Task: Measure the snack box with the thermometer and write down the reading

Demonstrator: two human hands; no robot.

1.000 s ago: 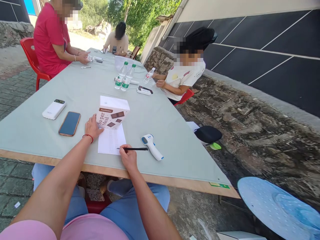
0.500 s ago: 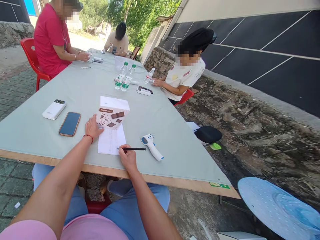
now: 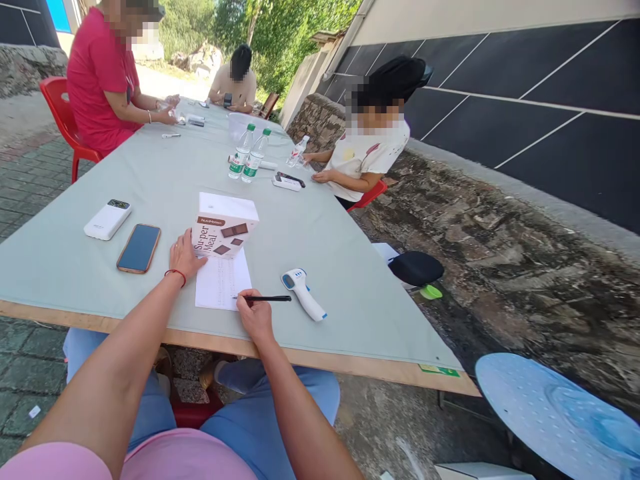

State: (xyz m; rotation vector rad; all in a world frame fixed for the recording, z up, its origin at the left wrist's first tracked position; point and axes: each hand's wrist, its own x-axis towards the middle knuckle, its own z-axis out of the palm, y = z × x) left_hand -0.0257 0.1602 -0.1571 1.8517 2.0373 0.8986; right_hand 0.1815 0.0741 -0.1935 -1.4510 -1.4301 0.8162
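Observation:
My left hand (image 3: 185, 257), a red cord on its wrist, lies on the table with thumb and fingers apart. It touches the lower left side of a "Su-per Meal" box (image 3: 223, 237), white with brown pictures, and its thumb is at the top edge of a paper sheet (image 3: 213, 293). In my right hand (image 3: 256, 319) is a black pen (image 3: 267, 298), its tip on the sheet's columns of small marks. Right of that hand lies a white and blue infrared thermometer (image 3: 304, 295). A smartphone (image 3: 139, 249) and a white power bank (image 3: 108, 220) lie to the left.
Two water bottles (image 3: 255, 157) with green caps stand farther up the table (image 3: 350, 293), near a clear basin (image 3: 237, 123). Three people sit around the far part, handling small things. A light blue hat (image 3: 555, 413) is at lower right, beyond the table's edge.
My hands, the pen and the box stay practically in place. The hands of the people at far left and right have shifted slightly.

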